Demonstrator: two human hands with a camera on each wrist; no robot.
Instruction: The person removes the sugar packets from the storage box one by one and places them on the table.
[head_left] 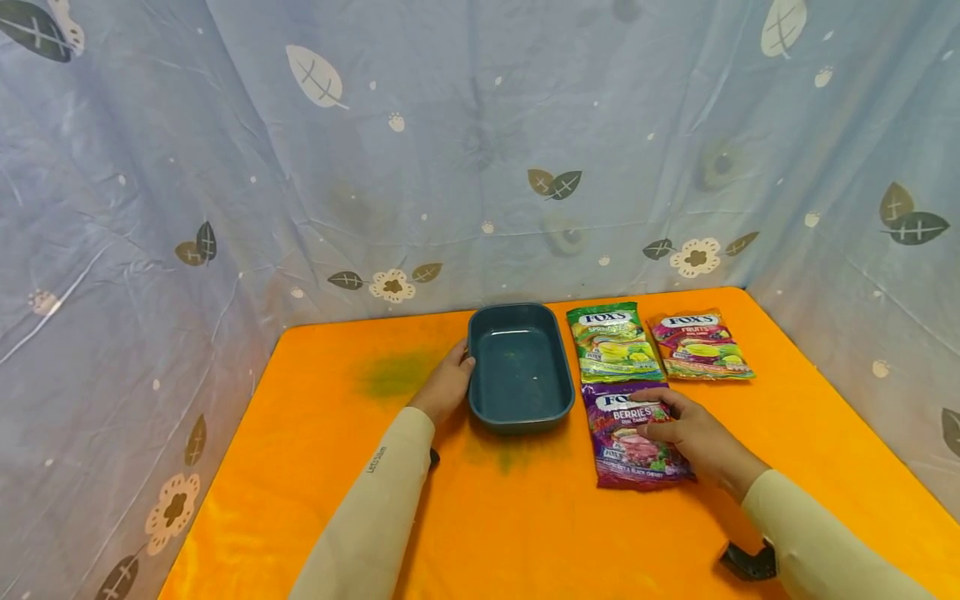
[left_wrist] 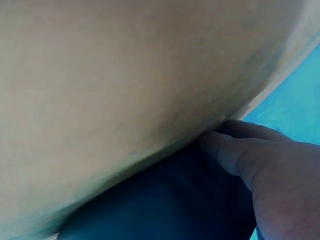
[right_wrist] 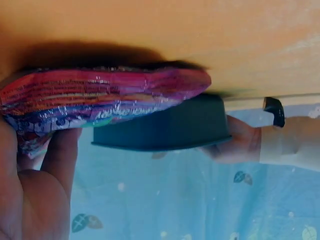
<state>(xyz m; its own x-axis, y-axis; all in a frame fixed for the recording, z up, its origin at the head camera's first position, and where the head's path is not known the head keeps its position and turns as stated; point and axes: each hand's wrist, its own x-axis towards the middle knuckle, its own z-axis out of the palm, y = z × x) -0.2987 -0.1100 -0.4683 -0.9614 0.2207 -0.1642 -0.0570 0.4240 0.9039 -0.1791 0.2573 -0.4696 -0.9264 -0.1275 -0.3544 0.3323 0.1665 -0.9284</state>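
Note:
A dark teal rectangular tub [head_left: 521, 417] stands on the orange cloth. My left hand [head_left: 448, 385] holds its left side, with the thumb at the rim. In the left wrist view the left hand [left_wrist: 272, 172] appears close, beside a dark, blurred surface. My right hand [head_left: 693, 437] grips a purple Fox's Berries candy bag [head_left: 628, 454] from above, thumb and fingers apart on its upper face. The right wrist view shows the bag [right_wrist: 105, 97] bulging between the fingers of the right hand [right_wrist: 40, 190]. The bag's underside is hidden.
A green Fox's candy bag [head_left: 615, 346] lies right of the tub, just behind the purple one. Beside it is an orange-and-purple Fox's Fruits bag [head_left: 701, 346]. Leaf-patterned curtains [head_left: 480, 167] enclose the orange cloth [head_left: 337, 417] at the back and sides.

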